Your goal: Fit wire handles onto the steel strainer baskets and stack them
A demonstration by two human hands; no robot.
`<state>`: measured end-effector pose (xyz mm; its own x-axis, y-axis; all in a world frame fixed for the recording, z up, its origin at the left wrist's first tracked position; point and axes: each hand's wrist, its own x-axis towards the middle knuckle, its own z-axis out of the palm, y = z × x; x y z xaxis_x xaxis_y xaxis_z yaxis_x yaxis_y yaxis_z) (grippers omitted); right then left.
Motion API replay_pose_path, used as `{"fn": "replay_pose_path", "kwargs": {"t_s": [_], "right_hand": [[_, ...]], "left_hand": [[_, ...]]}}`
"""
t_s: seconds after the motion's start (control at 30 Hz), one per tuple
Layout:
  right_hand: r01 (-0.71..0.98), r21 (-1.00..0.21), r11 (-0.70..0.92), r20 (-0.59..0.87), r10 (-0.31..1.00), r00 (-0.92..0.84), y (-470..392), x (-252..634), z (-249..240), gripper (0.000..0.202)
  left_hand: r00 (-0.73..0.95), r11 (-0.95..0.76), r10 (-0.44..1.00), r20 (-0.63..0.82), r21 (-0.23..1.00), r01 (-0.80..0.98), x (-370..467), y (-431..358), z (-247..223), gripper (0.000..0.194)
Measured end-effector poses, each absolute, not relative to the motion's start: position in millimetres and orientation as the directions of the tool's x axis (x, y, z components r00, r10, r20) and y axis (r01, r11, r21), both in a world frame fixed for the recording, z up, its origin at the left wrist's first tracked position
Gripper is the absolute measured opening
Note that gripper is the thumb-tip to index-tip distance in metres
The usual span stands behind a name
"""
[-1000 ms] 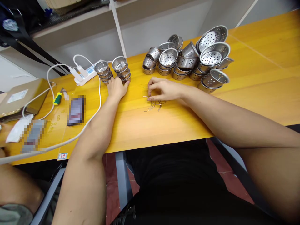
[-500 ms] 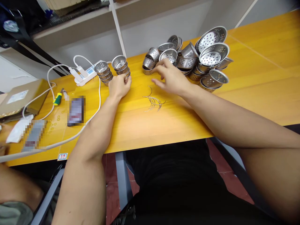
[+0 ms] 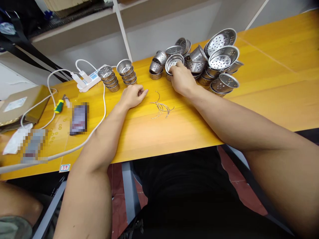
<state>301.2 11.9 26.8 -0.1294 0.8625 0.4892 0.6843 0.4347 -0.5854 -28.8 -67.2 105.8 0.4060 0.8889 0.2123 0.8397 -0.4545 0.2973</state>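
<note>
My right hand (image 3: 183, 79) reaches into the heap of steel cups and pinches the near rim of a perforated metal cup (image 3: 173, 59); the fingertips are partly hidden at that rim. Resting on the table, my left hand (image 3: 132, 96) has loosely curled fingers and a thumb stretched apart, with no object visible in it. Behind it stand two stacks of small perforated cups, a right stack (image 3: 127, 72) and a left stack (image 3: 108, 78). Several thin curved metal wires (image 3: 161, 108) lie on the wood between my hands.
More perforated cups and bowls (image 3: 221, 61) are heaped at right. To the left are a white power strip (image 3: 88, 81) with cables, a green-yellow screwdriver (image 3: 59, 105), a blurred phone (image 3: 79, 119) and a cardboard box (image 3: 22, 104). Another person's leg (image 3: 20, 202) shows at lower left.
My right hand has moved in to the cup's rim and closed on it. My left hand has drawn away from the right stack, towards the wires, and its thumb has spread.
</note>
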Motion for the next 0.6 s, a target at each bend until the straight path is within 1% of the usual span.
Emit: {"fn": "replay_pose_path", "kwargs": {"t_s": [0.13, 0.27, 0.33, 0.4, 0.53, 0.6], "right_hand": [[0.686, -0.560, 0.464, 0.523, 0.840, -0.142, 13, 301, 27, 0.043], [0.689, -0.571, 0.447, 0.501, 0.854, -0.138, -9, 291, 50, 0.045], [0.712, -0.554, 0.431, 0.498, 0.857, -0.132, -21, 286, 61, 0.044], [0.705, -0.557, 0.439, 0.493, 0.858, -0.146, -27, 283, 65, 0.044], [0.608, -0.625, 0.489, 0.476, 0.857, -0.199, -23, 286, 56, 0.054], [0.591, -0.644, 0.485, 0.481, 0.858, -0.180, -20, 288, 51, 0.062]], "left_hand": [[0.416, -0.464, 0.884, 0.214, 0.288, 0.838, -31, -65, 103, 0.039], [0.439, -0.487, 0.872, 0.216, 0.305, 0.818, -31, -64, 102, 0.037], [0.449, -0.496, 0.868, 0.211, 0.319, 0.808, -31, -64, 101, 0.035], [0.455, -0.498, 0.867, 0.202, 0.330, 0.802, -31, -63, 100, 0.032], [0.463, -0.496, 0.868, 0.180, 0.333, 0.802, -31, -61, 99, 0.027], [0.466, -0.495, 0.869, 0.167, 0.328, 0.805, -32, -60, 98, 0.026]]}}
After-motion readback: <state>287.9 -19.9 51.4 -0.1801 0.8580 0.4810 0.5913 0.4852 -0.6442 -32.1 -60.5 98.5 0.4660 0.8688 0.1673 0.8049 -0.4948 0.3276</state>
